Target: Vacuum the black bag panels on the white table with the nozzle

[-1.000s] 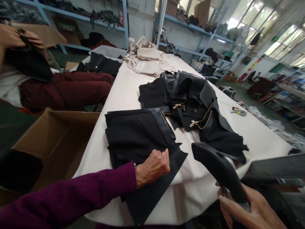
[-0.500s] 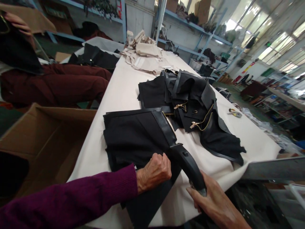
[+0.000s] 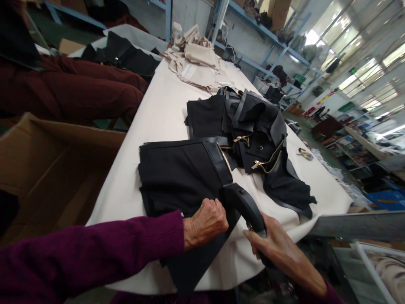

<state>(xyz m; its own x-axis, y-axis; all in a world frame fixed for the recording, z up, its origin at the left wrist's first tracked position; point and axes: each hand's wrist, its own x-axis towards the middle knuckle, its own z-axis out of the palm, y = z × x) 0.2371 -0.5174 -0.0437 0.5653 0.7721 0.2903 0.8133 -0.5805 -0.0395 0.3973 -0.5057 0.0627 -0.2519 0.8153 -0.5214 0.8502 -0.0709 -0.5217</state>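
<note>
A stack of black fabric panels (image 3: pixel 177 169) with a leather-like band and a gold zipper along its right edge lies on the near end of the table. My left hand (image 3: pixel 205 223) is closed on top of the stack, knuckles up; its fingertips are hidden. My right hand (image 3: pixel 275 240) is wrapped around the lower end of a black curved handheld tool (image 3: pixel 245 204). The tool's wide head touches the stack by the lower end of the band. A black flap (image 3: pixel 193 270) hangs from the stack over the table's near edge.
Black pieces (image 3: pixel 253 122) with gold zippers are heaped beyond on the white-covered table (image 3: pixel 148 109). Beige cloth (image 3: pixel 199 59) is piled at the far end. A small cutter-like tool (image 3: pixel 305 154) lies right. A cardboard box (image 3: pixel 63 160) and a seated person's legs (image 3: pixel 79 93) are left.
The view has shifted slightly. My right hand and the tool have moved a little up and to the left. My left hand stays closed on the stack.
</note>
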